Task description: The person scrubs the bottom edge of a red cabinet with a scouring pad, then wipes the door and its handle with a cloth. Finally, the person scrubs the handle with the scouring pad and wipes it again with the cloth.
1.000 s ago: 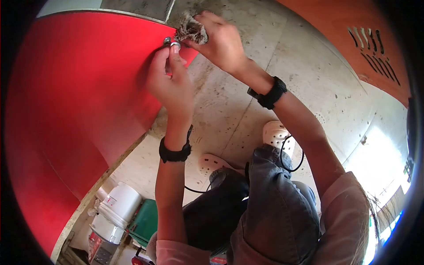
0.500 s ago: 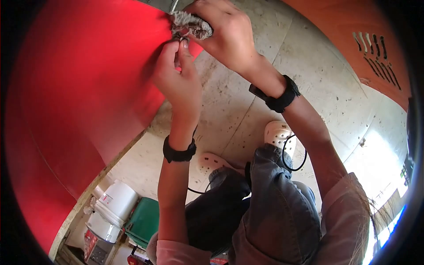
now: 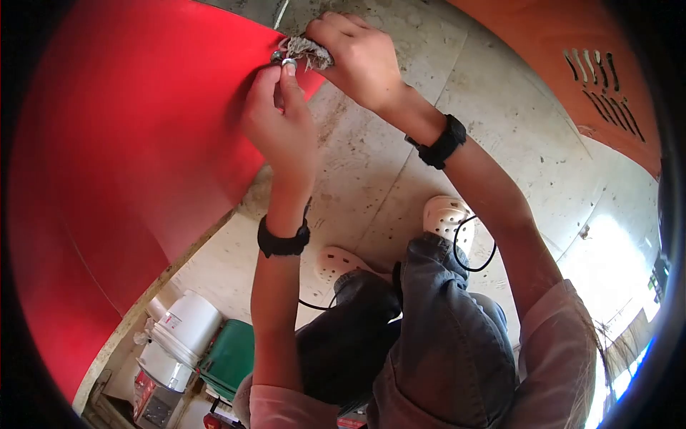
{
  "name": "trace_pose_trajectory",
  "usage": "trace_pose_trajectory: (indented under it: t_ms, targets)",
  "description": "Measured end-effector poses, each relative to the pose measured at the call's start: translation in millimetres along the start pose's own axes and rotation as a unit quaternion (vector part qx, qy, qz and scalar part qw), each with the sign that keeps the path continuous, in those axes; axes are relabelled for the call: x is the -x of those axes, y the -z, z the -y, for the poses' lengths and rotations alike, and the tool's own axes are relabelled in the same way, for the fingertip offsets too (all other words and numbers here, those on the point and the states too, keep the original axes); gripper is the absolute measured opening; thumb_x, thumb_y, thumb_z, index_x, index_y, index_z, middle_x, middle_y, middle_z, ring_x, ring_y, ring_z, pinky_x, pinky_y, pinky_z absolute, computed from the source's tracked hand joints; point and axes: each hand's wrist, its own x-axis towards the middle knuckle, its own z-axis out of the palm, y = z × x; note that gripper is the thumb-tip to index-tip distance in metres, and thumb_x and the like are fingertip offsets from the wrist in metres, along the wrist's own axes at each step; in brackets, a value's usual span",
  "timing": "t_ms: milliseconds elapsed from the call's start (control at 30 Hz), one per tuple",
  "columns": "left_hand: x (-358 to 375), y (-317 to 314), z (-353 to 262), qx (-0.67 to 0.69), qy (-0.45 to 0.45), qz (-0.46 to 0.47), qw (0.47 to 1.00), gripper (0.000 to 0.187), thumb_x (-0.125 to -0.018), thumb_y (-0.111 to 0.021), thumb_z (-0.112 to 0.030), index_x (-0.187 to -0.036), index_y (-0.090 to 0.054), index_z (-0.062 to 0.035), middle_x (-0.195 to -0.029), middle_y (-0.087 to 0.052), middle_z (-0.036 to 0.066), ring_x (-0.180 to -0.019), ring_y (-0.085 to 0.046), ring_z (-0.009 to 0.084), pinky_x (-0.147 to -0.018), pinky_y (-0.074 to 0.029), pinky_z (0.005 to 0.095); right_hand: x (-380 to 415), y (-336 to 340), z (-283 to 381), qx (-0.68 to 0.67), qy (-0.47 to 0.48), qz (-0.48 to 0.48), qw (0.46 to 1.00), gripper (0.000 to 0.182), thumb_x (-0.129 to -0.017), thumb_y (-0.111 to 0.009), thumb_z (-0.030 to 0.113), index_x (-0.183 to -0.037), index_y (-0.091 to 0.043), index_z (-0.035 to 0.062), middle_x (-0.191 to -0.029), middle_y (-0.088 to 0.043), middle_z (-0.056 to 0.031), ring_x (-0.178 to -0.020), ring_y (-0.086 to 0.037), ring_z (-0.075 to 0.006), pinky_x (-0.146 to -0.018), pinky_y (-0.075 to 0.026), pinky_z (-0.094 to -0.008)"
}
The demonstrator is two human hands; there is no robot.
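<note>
white bucket (image 3: 191,320) — beside green bin (image 3: 230,354) | slotted orange panel (image 3: 550,43) | stained floor (image 3: 514,118)

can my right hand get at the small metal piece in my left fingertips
Probably yes, at least with the grey rag it holds: your right hand is close beside the small metal piece, and nothing visible blocks it.

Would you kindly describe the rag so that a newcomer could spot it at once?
Find the big red panel, then its upper right edge. There the right hand holds the rag. It is grey and shaggy, unlike the small, shiny, metallic-looking piece near the left hand.
</note>
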Motion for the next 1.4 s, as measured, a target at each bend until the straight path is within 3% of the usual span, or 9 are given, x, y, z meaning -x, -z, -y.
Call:
trace_pose_trajectory:
  t_ms: [267,367,567,733,933,1033,1167,1300,1400]
  targets:
    - [4.8,-3.8,5.4,0.031,0.009,-0.019,0.999,0.014,-0.085,-0.056,-0.012,-0.081,-0.059,0.0012,-0.058,-0.053,0.002,-0.052,-0.049,0.0070,-0.049,-0.038,0.0232,-9.3,6.0,5.9,-0.021,0.015,0.001,1.000,0.029,-0.061,-0.067,0.012,-0.088,-0.056,0.0101,-0.086,-0.057,-0.0040,-0.082,-0.056,-0.0261,-0.063,-0.048,-0.0352]
    - [3.5,-3.5,1.3,0.039,0.023,-0.013,0.999,0.014,-0.085,-0.056,-0.013,-0.081,-0.059,0.0002,-0.057,-0.052,0.001,-0.052,-0.048,0.0066,-0.049,-0.038,0.0229,18.2,-10.2,-23.0,0.040,-0.042,0.081,0.995,0.026,-0.066,-0.068,0.017,-0.086,-0.055,0.0074,-0.084,-0.057,-0.0063,-0.080,-0.056,-0.0276,-0.063,-0.047,-0.0359]
    - [13.7,-7.1,-5.6,0.059,0.039,-0.034,0.997,0.012,-0.085,-0.056,-0.013,-0.080,-0.059,-0.0024,-0.057,-0.051,0.002,-0.051,-0.048,0.0076,-0.048,-0.036,0.0236,10.2,17.3,-1.9,-0.177,-0.247,-0.029,0.952,0.021,-0.071,-0.071,0.011,-0.084,-0.058,0.0024,-0.067,-0.059,-0.0099,-0.057,-0.058,-0.0143,-0.055,-0.046,-0.0254]
    - [18.3,-12.9,-4.1,0.079,-0.030,-0.090,0.992,0.013,-0.083,-0.056,-0.008,-0.072,-0.053,-0.0013,-0.054,-0.045,0.007,-0.045,-0.038,0.0145,-0.043,-0.030,0.0271,-25.9,24.6,11.0,-0.096,0.034,-0.007,0.995,0.031,-0.062,-0.076,0.011,-0.082,-0.056,0.0012,-0.076,-0.055,-0.0097,-0.068,-0.055,-0.0275,-0.058,-0.044,-0.0311]
    - [16.6,-11.1,-4.2,0.070,-0.023,-0.081,0.994,0.010,-0.084,-0.057,-0.011,-0.079,-0.057,-0.0021,-0.060,-0.050,0.004,-0.051,-0.043,0.0103,-0.046,-0.033,0.0243,19.9,-3.8,-22.1,0.038,-0.050,0.104,0.993,0.027,-0.064,-0.073,0.016,-0.083,-0.057,0.0048,-0.078,-0.059,-0.0082,-0.070,-0.058,-0.0252,-0.061,-0.047,-0.0332]
    - [19.0,-13.6,-2.0,0.078,-0.011,-0.087,0.993,0.010,-0.083,-0.058,-0.011,-0.078,-0.057,-0.0020,-0.062,-0.051,0.006,-0.052,-0.044,0.0107,-0.046,-0.033,0.0238,27.5,10.9,-10.9,-0.147,-0.331,0.093,0.927,0.025,-0.070,-0.072,0.016,-0.085,-0.057,0.0025,-0.078,-0.063,-0.0089,-0.064,-0.060,-0.0172,-0.058,-0.048,-0.0291]
    - [20.0,-12.7,-4.8,0.092,0.008,-0.090,0.992,0.006,-0.081,-0.057,-0.004,-0.077,-0.055,0.0003,-0.066,-0.058,0.011,-0.052,-0.051,0.0204,-0.049,-0.040,0.0288,12.3,36.1,29.2,-0.385,-0.375,0.016,0.843,0.024,-0.071,-0.072,0.010,-0.087,-0.058,-0.0006,-0.079,-0.063,-0.0051,-0.064,-0.057,-0.0101,-0.057,-0.046,-0.0247]
    - [24.1,-14.7,0.8,0.091,-0.009,-0.090,0.992,0.005,-0.080,-0.054,0.000,-0.084,-0.056,0.0000,-0.070,-0.058,0.013,-0.054,-0.053,0.0219,-0.050,-0.041,0.0287,8.6,21.6,31.0,-0.273,-0.212,0.030,0.938,0.021,-0.072,-0.072,0.010,-0.085,-0.060,-0.0019,-0.083,-0.061,-0.0051,-0.071,-0.056,-0.0091,-0.063,-0.046,-0.0238]
    - [23.1,-13.0,7.0,0.126,-0.043,-0.092,0.987,0.011,-0.078,-0.051,0.002,-0.088,-0.056,0.0000,-0.073,-0.058,0.013,-0.055,-0.053,0.0227,-0.050,-0.040,0.0284,11.0,11.6,33.5,-0.324,-0.288,0.021,0.901,0.022,-0.071,-0.072,0.011,-0.087,-0.061,-0.0002,-0.076,-0.061,-0.0065,-0.063,-0.057,-0.0167,-0.061,-0.046,-0.0280]
